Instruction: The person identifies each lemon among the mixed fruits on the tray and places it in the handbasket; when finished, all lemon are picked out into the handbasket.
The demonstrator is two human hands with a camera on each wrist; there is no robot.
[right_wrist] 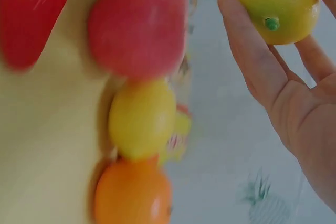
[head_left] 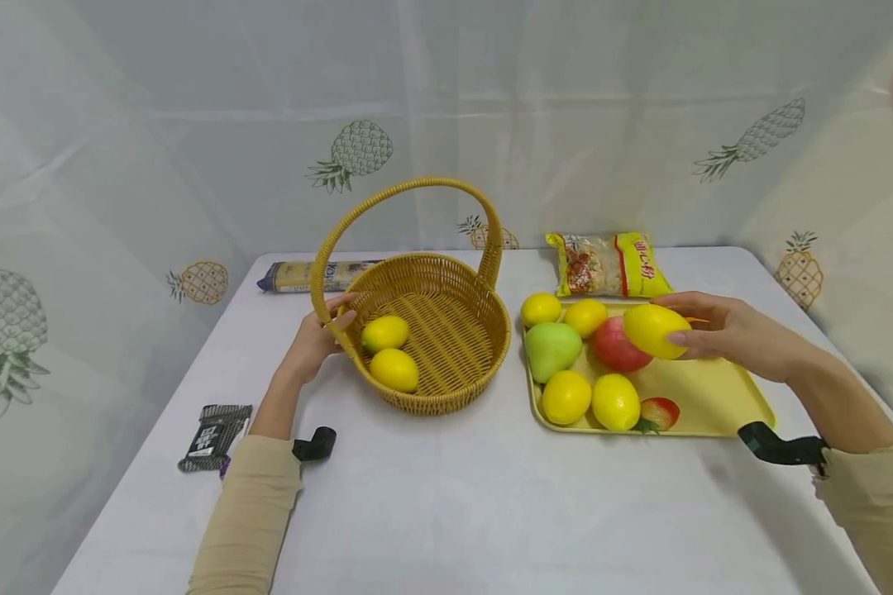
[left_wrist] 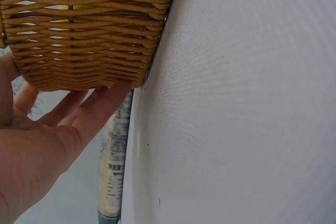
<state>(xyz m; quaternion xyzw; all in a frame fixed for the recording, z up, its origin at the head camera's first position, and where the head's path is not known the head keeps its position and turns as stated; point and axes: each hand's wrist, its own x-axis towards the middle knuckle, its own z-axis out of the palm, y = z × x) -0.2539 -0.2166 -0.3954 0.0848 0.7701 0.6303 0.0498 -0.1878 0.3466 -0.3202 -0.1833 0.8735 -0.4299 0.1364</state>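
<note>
In the head view, my left hand (head_left: 314, 340) grips the left side of a wicker basket (head_left: 450, 403) beside the foot of its tall handle. Its fingers lie against the outer weave in the left wrist view. Inside the basket are two lemons (head_left: 394, 369). My right hand (head_left: 744, 335) holds another lemon (head_left: 656, 330) between thumb and fingers, raised over the yellow tray (head_left: 703, 401). On that tray sit a red apple (head_left: 616, 345), a green pear (head_left: 552, 350), a strawberry (head_left: 660, 413) and several yellow fruits (head_left: 616, 403). An orange (right_wrist: 134, 195) shows in the right wrist view.
Behind the tray lies a yellow bag of dry food (head_left: 608, 264). A long packet (head_left: 316, 276) lies behind the basket at the left. Nearer the left edge is a dark wrapped snack (head_left: 214, 438). A pineapple-print curtain (head_left: 565, 124) hangs behind the white table (head_left: 491, 512).
</note>
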